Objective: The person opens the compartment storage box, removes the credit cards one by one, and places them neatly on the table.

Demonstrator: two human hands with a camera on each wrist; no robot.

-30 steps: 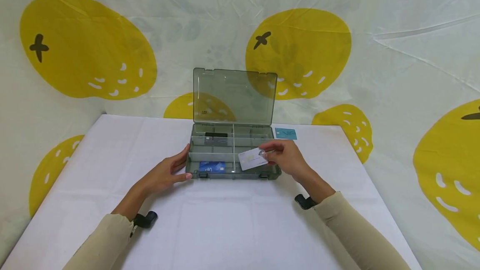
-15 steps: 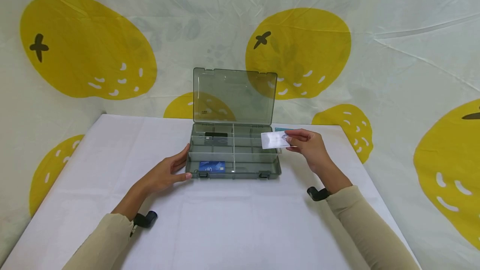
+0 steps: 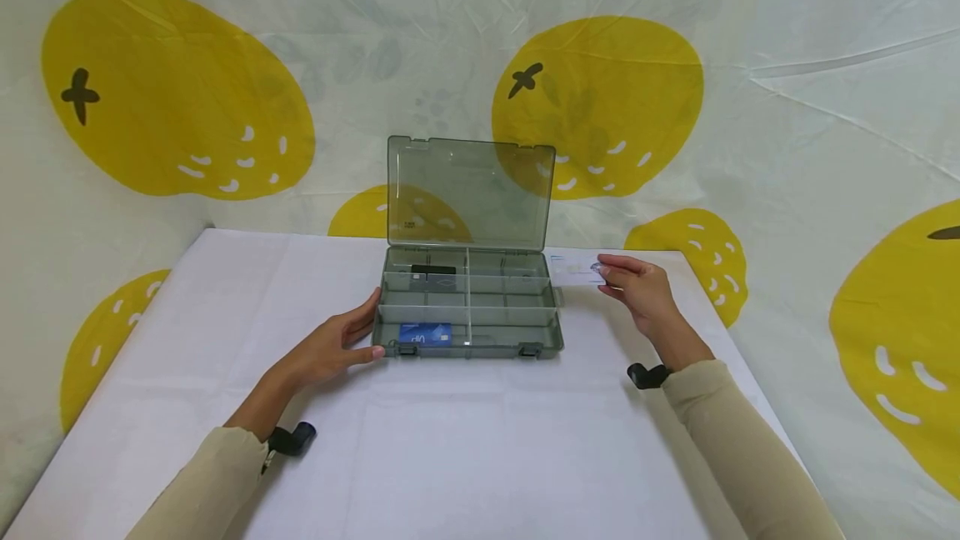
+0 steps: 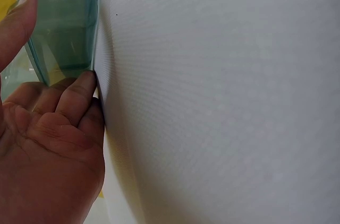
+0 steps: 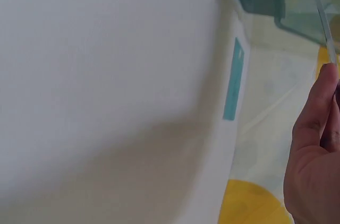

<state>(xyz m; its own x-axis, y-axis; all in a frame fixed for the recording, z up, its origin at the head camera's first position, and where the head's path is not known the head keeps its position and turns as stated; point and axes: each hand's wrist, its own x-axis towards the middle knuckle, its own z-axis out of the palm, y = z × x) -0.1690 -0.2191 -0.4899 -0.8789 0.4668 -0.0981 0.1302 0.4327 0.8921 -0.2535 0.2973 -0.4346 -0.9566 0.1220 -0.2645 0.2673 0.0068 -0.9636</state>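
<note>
A clear grey divided plastic box [image 3: 480, 352] stands with its lid [image 3: 450, 198] raised. My left hand [image 3: 326, 348] grips its front left corner, thumb at the front and fingers against the left side. Beyond the box's right side, my right hand [image 3: 641, 290] pinches a white card [image 3: 572, 268] above the table. Edge-on in the right wrist view, the white card [image 5: 323, 19] sticks up from the fingertips. A teal card [image 5: 234, 80] lies on the table, hidden behind the white one in the head view. Inside the box are a blue card [image 3: 425, 334], front left, and a black card [image 3: 432, 277], back left.
A white cloth covers the table [image 3: 465, 448]. Behind it hangs a pale backdrop [image 3: 420, 40] printed with large yellow fruit. The raised lid stands near the table's back edge.
My right hand has carried the white card from above the box's front right compartment, back and right, to beyond the box's right side. My left hand and the box have stayed put.
</note>
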